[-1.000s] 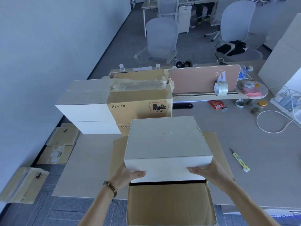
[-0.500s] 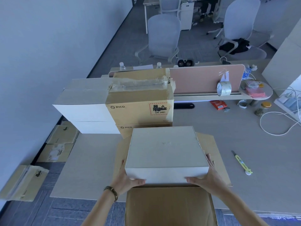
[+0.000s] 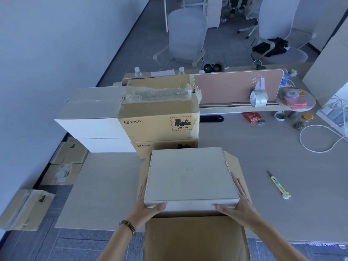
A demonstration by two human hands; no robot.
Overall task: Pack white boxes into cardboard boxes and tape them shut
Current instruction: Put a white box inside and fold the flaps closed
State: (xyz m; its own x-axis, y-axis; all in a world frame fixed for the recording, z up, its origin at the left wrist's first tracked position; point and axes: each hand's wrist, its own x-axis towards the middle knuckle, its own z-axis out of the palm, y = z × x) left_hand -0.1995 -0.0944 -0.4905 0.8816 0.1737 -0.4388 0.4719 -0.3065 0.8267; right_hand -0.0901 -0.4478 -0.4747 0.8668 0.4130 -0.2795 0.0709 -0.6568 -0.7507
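Left hand (image 3: 148, 208) and right hand (image 3: 237, 204) grip the near corners of a white box (image 3: 190, 176), held level directly over the open cardboard box (image 3: 195, 240), sides aligned

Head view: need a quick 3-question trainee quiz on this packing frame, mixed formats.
1. True or false: the white box is held by both the left hand and the right hand.
2. Which lies on the desk to the right of the open cardboard box? A) yellow utility knife B) scissors C) stapler
3. Fill in: the tape roll stands against the pink ____.

Key: 1 true; 2 A; 3 divider
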